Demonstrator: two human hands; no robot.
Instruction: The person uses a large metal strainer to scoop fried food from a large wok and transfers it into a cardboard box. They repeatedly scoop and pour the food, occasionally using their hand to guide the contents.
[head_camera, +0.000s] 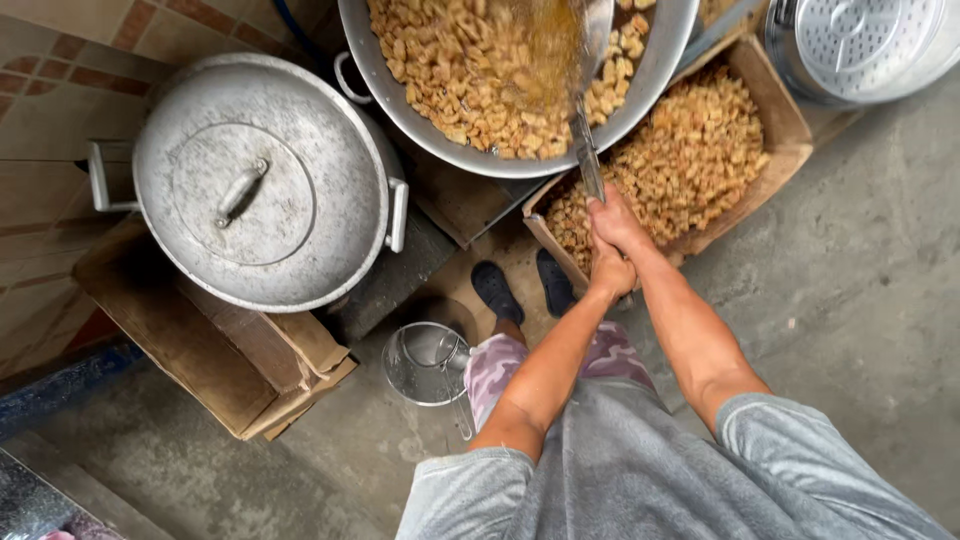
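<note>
Head view — both hands (610, 240) grip ladle handle (587, 160); wok rim (440, 150) close.

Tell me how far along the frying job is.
Done, it seems: a cardboard box beside the wok already holds a heap of browned pieces. In hand: the right hand and left hand grip a long metal handle, working the batch of pieces in the wok. Left: that batch remains in the wok.
</note>
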